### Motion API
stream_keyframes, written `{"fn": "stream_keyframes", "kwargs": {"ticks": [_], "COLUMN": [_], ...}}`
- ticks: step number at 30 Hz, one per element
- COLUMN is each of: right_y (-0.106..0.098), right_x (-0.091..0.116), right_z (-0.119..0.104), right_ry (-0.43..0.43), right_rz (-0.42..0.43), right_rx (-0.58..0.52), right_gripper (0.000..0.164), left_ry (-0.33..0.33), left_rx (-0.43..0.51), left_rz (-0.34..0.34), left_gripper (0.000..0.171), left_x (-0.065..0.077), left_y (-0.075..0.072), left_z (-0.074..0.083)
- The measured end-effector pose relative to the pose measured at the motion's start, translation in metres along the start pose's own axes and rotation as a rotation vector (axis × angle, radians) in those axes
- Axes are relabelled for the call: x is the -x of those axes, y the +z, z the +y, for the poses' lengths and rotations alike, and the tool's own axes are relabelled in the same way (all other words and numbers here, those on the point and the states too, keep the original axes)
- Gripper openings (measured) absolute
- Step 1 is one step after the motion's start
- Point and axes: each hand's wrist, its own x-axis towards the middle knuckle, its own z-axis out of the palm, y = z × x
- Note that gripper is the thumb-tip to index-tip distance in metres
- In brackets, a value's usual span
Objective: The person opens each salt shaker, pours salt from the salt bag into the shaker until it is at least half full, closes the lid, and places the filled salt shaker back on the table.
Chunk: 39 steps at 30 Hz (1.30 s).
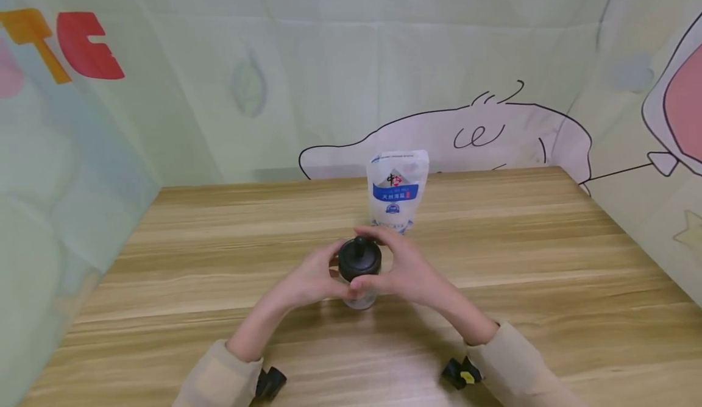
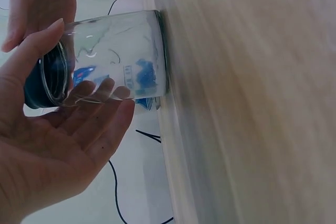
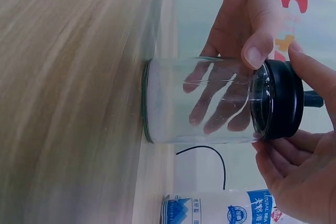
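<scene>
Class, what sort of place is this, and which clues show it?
Probably a staged tabletop recording spot: a creased cartoon backdrop hangs behind a wood-grain table, where a sea-salt pouch and lidded glass jar stand.

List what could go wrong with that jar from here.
The smooth glass jar might slip or turn in the left hand, which holds it near the black lid. If the lid gave suddenly under the right hand, the jar, upright on the wooden table, could tip. The white pouch stands beyond the right hand, so a forward jerk might knock it over.
</scene>
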Motion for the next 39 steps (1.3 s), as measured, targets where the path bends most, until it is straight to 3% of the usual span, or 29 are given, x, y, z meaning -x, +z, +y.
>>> {"fn": "stream_keyframes", "kwargs": {"ticks": [11, 24, 34, 39], "right_y": [0.0018, 0.0008, -0.0007, -0.0006], "right_x": [-0.002, -0.001, 0.0006, 0.0004], "right_z": [-0.002, 0.0032, 0.0012, 0.0018], "right_ry": [0.018, -0.043, -0.032, -0.007], "right_rz": [0.048, -0.004, -0.037, -0.014], "right_rx": [0.016, 0.015, -0.005, 0.007], "right_gripper": [0.072, 0.065, 0.07, 0.077], "left_ry": [0.018, 0.018, 0.01, 0.014], "left_rx": [0.02, 0.024, 0.048, 0.052], "left_rz": [-0.016, -0.02, -0.032, -0.036], "left_gripper": [0.064, 0.068, 0.071, 0.071], "left_x": [-0.0013, -0.002, -0.0011, -0.0005], "left_y": [-0.0026, -0.001, -0.0006, -0.0005], "left_z": [0.0005, 0.0007, -0.0008, -0.0004]}}
